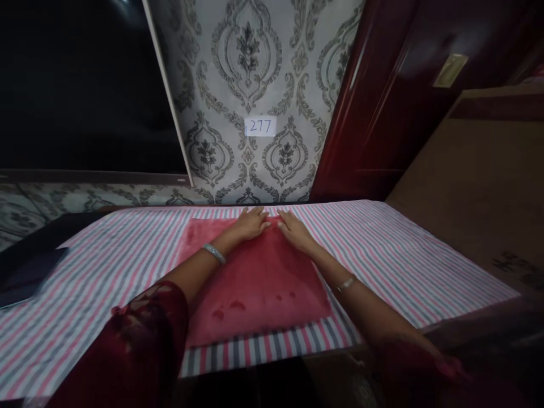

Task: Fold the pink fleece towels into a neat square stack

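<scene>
A pink, grey and white striped cloth (382, 249) covers the surface. In the middle lies a red plush square cloth (255, 283). Both hands rest flat at its far edge, left hand (250, 222) beside right hand (295, 229), fingers released, gripping nothing. Even palm pressure would best keep the cloth smooth. A dark flat object (29, 266) lies well left; a paper label marked 277 (260, 126) hangs on the far wall. Nothing obstructs.

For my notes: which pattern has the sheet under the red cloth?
Pink, grey and white stripes on the sheet, seen in head view.
</scene>
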A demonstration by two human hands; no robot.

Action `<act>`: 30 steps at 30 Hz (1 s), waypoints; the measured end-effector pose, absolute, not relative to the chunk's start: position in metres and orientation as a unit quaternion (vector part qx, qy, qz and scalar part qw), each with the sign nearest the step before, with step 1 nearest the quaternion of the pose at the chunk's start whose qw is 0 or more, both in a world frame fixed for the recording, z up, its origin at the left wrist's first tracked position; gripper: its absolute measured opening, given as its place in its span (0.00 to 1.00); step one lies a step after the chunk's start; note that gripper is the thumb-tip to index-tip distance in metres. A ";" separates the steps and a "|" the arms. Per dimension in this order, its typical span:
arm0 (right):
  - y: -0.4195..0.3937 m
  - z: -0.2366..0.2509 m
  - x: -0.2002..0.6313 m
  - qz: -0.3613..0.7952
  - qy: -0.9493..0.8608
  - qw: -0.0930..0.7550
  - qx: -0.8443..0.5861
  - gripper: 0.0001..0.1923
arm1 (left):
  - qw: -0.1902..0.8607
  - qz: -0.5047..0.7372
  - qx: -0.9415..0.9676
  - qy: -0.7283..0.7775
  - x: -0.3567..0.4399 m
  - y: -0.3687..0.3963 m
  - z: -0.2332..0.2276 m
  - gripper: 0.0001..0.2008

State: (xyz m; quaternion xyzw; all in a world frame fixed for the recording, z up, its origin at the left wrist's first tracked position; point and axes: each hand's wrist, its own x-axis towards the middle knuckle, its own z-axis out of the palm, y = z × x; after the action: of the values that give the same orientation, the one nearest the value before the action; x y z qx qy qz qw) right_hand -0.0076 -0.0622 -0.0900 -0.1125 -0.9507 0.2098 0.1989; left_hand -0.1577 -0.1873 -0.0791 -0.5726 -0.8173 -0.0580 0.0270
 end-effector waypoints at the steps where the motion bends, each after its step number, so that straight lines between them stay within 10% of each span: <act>1: -0.061 -0.092 -0.024 0.189 -0.955 0.181 -0.142 0.29 | 0.033 -0.047 -0.563 -0.824 -0.159 -0.197 -0.077 0.29; 6: -0.074 -0.112 -0.050 0.130 -0.959 0.086 -0.236 0.29 | 0.026 -0.005 -0.461 -0.887 -0.171 -0.245 -0.096 0.33; 30: -0.044 -0.169 -0.051 0.038 -0.977 0.138 -0.156 0.28 | -0.029 -0.129 -0.284 -0.950 -0.194 -0.331 -0.122 0.35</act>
State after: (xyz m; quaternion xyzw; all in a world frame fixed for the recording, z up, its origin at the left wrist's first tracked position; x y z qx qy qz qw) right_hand -0.0509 -0.0445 -0.1689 -0.1557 -0.9773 0.0384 0.1383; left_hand -0.1938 -0.3310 -0.1219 -0.2837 -0.9498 -0.1289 -0.0286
